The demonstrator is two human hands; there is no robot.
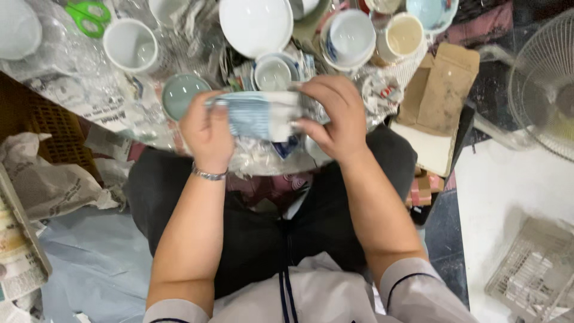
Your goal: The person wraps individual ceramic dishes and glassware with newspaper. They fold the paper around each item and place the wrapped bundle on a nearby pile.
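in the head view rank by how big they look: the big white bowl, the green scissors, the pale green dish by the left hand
1. big white bowl
2. pale green dish
3. green scissors
The dish and the scissors look close in size, so their order is unsure.

Left hand [206, 133], right hand [335, 116] gripping paper-wrapped bundle [263, 115]; cups [130, 45] behind

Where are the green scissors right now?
The green scissors lie at the head view's top left, on crumpled clear plastic, just left of a white cup.

Both hands hold the paper-wrapped bundle [266, 115] between them, left hand [206, 131] and right hand [338, 113]. Cups [273, 73] sit just beyond the hands. Scissors [88, 15] lie well off past the left one.
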